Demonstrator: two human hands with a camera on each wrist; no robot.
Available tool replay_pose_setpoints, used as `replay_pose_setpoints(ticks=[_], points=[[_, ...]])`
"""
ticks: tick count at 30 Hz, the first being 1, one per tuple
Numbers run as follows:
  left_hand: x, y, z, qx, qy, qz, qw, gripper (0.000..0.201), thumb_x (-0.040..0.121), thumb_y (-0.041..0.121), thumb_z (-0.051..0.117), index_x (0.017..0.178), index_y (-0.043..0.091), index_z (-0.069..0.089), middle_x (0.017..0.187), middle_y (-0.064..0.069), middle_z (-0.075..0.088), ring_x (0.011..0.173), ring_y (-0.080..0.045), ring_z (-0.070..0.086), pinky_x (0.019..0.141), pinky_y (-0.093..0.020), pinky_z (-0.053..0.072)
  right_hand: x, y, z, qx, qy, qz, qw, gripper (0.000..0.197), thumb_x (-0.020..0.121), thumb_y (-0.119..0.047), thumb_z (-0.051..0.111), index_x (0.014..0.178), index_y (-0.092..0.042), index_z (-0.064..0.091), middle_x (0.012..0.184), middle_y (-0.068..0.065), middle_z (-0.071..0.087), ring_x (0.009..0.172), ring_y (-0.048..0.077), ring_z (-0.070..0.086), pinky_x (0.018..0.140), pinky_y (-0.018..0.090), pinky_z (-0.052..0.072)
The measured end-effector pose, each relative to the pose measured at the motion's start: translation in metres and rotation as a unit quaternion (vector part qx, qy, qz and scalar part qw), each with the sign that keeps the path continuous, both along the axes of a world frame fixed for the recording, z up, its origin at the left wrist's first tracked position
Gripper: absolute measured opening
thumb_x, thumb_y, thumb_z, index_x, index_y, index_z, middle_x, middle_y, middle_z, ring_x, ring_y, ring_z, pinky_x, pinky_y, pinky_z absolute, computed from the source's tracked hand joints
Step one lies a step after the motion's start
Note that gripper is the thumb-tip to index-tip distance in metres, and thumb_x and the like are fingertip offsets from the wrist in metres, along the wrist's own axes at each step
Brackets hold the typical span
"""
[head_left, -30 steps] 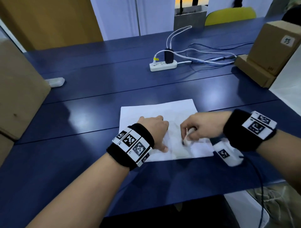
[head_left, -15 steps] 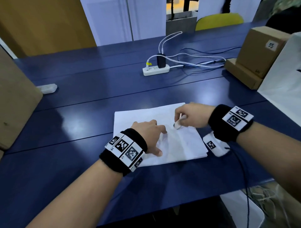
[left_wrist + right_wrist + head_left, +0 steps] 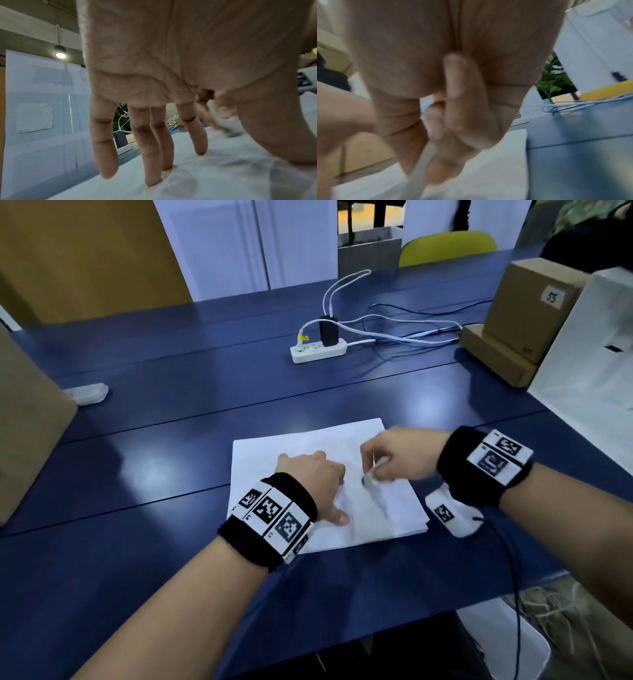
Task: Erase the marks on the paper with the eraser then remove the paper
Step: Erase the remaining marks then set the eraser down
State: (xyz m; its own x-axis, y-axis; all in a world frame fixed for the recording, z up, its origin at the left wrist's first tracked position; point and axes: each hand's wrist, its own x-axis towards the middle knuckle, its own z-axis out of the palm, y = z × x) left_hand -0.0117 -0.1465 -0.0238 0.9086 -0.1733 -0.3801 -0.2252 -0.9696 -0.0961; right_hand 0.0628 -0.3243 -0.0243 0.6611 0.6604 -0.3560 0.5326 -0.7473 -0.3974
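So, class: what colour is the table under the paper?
Dark blue table, beneath the white paper; clearest in the head view.

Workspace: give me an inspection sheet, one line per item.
Surface: blue table.
Job's things: white paper flat near the front edge; eraser tip on it.
Clutter: cardboard boxes far right; small pale object far left.
Grippers: left hand presses straight fingers on paper; right hand pinches eraser.
Cables: power strip with white leads.
Surroundings: yellow chair.
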Motion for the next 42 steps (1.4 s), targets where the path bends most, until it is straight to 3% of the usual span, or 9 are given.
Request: replay_pose_setpoints(ticks=[3, 6, 9, 15, 20, 26, 32, 37, 42], points=[[-0.001, 0.001, -0.002, 0.001, -0.007, -0.001, 1.0, 0.065, 0.069, 0.07, 0.067, 0.122, 0.035, 0.053, 0.117, 0.002, 0.051, 0.109, -0.022, 0.055, 0.087, -0.04, 0.034, -0.022, 0.002, 0.002, -0.032, 0.1, 0.071, 0.992, 0.011, 0.081, -0.028, 0.072, 0.09, -0.022, 0.071, 0.08, 0.002, 0.073, 0.072, 0.019, 0.065, 0.069, 0.03, 0.052], [-0.001, 0.0, -0.003, 0.002, -0.013, -0.01, 1.0, 0.065, 0.071, 0.069, 0.066, 0.124, 0.034, 0.054, 0.119, 0.001, 0.052, 0.112, -0.022, 0.053, 0.089, -0.04, 0.034, -0.007, 0.005, 0.002, -0.012, 0.027, 0.021, 0.999, 0.01, 0.085, -0.025, 0.067, 0.095, -0.023, 0.071, 0.072, -0.003, 0.07, 0.069, 0.012, 0.061, 0.067, 0.025, 0.049], [-0.002, -0.001, -0.002, 0.006, -0.011, -0.017, 1.0, 0.065, 0.073, 0.067, 0.066, 0.126, 0.033, 0.053, 0.121, 0.0, 0.052, 0.112, -0.022, 0.054, 0.089, -0.039, 0.034, 0.011, 0.003, 0.002, 0.0, -0.062, -0.042, 0.997, 0.007, 0.089, -0.029, 0.063, 0.092, -0.024, 0.065, 0.072, -0.006, 0.069, 0.072, 0.008, 0.06, 0.074, 0.03, 0.05], [-0.002, -0.001, -0.005, 0.0, -0.009, -0.015, 1.0, 0.064, 0.073, 0.065, 0.067, 0.125, 0.029, 0.055, 0.121, 0.0, 0.05, 0.106, -0.023, 0.058, 0.088, -0.04, 0.037, -0.02, 0.004, 0.003, -0.046, 0.101, 0.071, 0.991, 0.011, 0.083, -0.029, 0.071, 0.091, -0.022, 0.069, 0.078, 0.001, 0.072, 0.064, 0.007, 0.06, 0.066, 0.023, 0.049], [-0.003, -0.002, -0.003, -0.008, -0.001, -0.001, 1.0, 0.064, 0.073, 0.063, 0.069, 0.127, 0.03, 0.053, 0.122, 0.003, 0.05, 0.105, -0.023, 0.058, 0.087, -0.041, 0.037, 0.015, 0.0, 0.002, 0.011, -0.052, -0.049, 0.997, 0.007, 0.087, -0.03, 0.067, 0.091, -0.024, 0.066, 0.073, -0.004, 0.07, 0.073, 0.013, 0.062, 0.069, 0.027, 0.045], [-0.001, -0.004, -0.005, 0.011, -0.008, -0.002, 1.0, 0.063, 0.071, 0.064, 0.07, 0.122, 0.028, 0.055, 0.118, 0.002, 0.053, 0.103, -0.023, 0.059, 0.087, -0.041, 0.037, -0.02, 0.003, 0.002, -0.057, 0.103, 0.081, 0.99, 0.012, 0.08, -0.03, 0.072, 0.091, -0.024, 0.072, 0.082, 0.002, 0.073, 0.073, 0.018, 0.065, 0.071, 0.032, 0.052], [-0.001, -0.006, -0.004, 0.012, -0.006, -0.002, 1.0, 0.064, 0.072, 0.063, 0.069, 0.122, 0.027, 0.054, 0.118, 0.002, 0.053, 0.102, -0.024, 0.059, 0.088, -0.043, 0.037, 0.008, 0.002, 0.003, -0.016, -0.076, -0.046, 0.996, 0.007, 0.09, -0.024, 0.059, 0.094, -0.025, 0.064, 0.076, -0.007, 0.065, 0.073, 0.005, 0.053, 0.062, 0.023, 0.039], [-0.002, -0.003, -0.006, -0.001, -0.009, 0.004, 1.0, 0.063, 0.071, 0.064, 0.07, 0.122, 0.03, 0.054, 0.118, 0.003, 0.052, 0.103, -0.023, 0.059, 0.087, -0.041, 0.037, -0.024, -0.002, 0.005, -0.048, 0.094, 0.079, 0.991, 0.011, 0.082, -0.027, 0.069, 0.093, -0.023, 0.07, 0.084, 0.001, 0.074, 0.077, 0.019, 0.066, 0.074, 0.032, 0.053], [-0.002, -0.002, -0.004, -0.007, -0.006, 0.004, 1.0, 0.063, 0.073, 0.063, 0.068, 0.125, 0.032, 0.053, 0.12, 0.004, 0.052, 0.102, -0.022, 0.059, 0.09, -0.042, 0.037, 0.011, -0.002, 0.0, -0.007, -0.036, -0.034, 0.999, 0.002, 0.088, -0.028, 0.062, 0.087, -0.029, 0.063, 0.077, -0.006, 0.07, 0.079, 0.015, 0.064, 0.079, 0.033, 0.054]])
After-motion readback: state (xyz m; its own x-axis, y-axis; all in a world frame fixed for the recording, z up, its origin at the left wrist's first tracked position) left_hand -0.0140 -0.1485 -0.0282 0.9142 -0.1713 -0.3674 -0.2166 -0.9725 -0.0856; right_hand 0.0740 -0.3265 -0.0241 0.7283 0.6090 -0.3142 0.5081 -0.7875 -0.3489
